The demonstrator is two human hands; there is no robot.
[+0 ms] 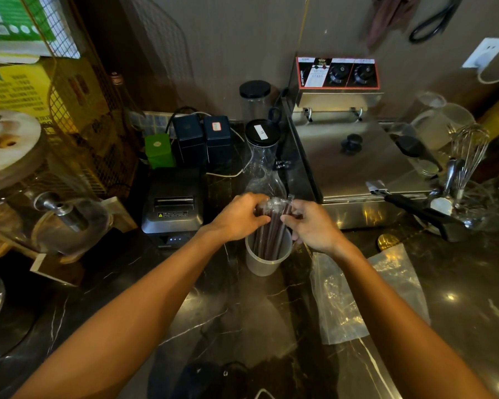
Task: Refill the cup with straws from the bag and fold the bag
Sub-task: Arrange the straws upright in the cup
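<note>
A translucent plastic cup (267, 262) stands on the dark marble counter in the middle. A bundle of dark wrapped straws (270, 234) stands upright in it, their tops above the rim. My left hand (239, 218) grips the top of the bundle from the left. My right hand (314, 226) pinches the straw tops from the right. A clear plastic bag (357, 295) lies flat on the counter to the right of the cup, under my right forearm.
A black receipt printer (173, 207) sits left of the cup. A steel fryer (355, 156) stands behind on the right, with tongs (415, 208) and a whisk (467, 156) beside it. Black-lidded clear jars (261, 145) stand behind the cup. Glass jars (67, 223) crowd the left.
</note>
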